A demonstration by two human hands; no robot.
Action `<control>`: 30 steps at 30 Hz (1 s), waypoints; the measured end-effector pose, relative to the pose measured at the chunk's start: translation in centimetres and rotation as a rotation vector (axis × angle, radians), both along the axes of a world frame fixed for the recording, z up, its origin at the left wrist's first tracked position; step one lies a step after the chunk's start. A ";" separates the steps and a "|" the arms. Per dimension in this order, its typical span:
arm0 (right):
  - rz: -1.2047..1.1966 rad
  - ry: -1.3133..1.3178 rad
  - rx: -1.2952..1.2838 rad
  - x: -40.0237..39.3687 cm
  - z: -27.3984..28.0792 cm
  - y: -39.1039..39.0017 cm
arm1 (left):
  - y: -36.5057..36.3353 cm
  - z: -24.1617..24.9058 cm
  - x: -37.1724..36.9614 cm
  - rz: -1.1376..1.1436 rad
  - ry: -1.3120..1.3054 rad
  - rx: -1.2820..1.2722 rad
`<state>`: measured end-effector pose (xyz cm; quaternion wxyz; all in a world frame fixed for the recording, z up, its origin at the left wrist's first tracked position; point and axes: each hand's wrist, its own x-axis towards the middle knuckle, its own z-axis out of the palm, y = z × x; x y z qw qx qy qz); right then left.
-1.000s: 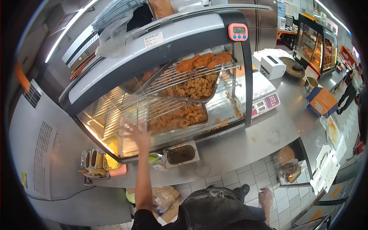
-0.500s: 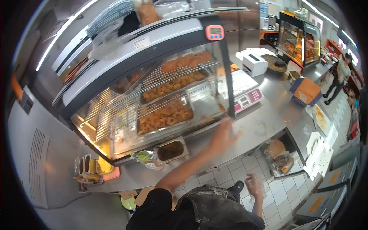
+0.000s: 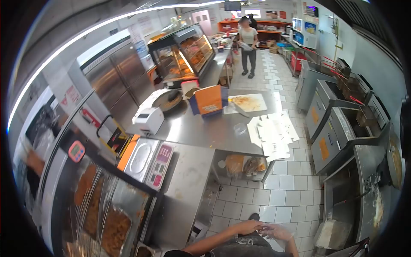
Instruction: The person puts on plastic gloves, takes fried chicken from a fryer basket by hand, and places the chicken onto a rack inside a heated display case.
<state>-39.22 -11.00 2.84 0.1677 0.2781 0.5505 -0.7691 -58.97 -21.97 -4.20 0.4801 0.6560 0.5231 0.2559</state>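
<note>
Low in the view, in front of the dark apron point(image 3: 239, 248), my two hands meet. My left hand point(image 3: 249, 226) is bare, and its closed fingers pinch the clear plastic glove point(image 3: 266, 228) at the fingertips of the other hand. Inside that loose, see-through glove is my right hand point(image 3: 280, 233), its fingers stretched toward the left one. The finer finger detail is blurred. Left of my hands is the steel counter point(image 3: 182, 188), where a scale point(image 3: 159, 166) with a pink keypad stands.
A heated display case point(image 3: 115, 227) with fried food fills the lower left. Farther along the counter are a white printer point(image 3: 149, 121), an orange-and-blue box point(image 3: 209, 100), a cutting board point(image 3: 257, 102) and white papers point(image 3: 274, 132). Fryers point(image 3: 342, 115) line the right. A person point(image 3: 248, 43) stands in the aisle.
My view has swung right, from the display case toward the aisle and fryers. My left hand has come back from beside the case to meet my gloved right hand at the apron.
</note>
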 end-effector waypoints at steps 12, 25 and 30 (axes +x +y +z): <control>-0.094 0.241 -0.193 -0.9 4.6 16.5 | 12.2 2.7 -12.6 0.197 0.266 -0.275; -0.026 0.468 0.076 1.5 7.9 29.9 | 32.9 7.9 -8.6 -0.201 0.361 0.128; -0.473 0.570 0.136 8.4 10.3 38.3 | 34.5 2.1 -28.7 0.274 0.728 0.022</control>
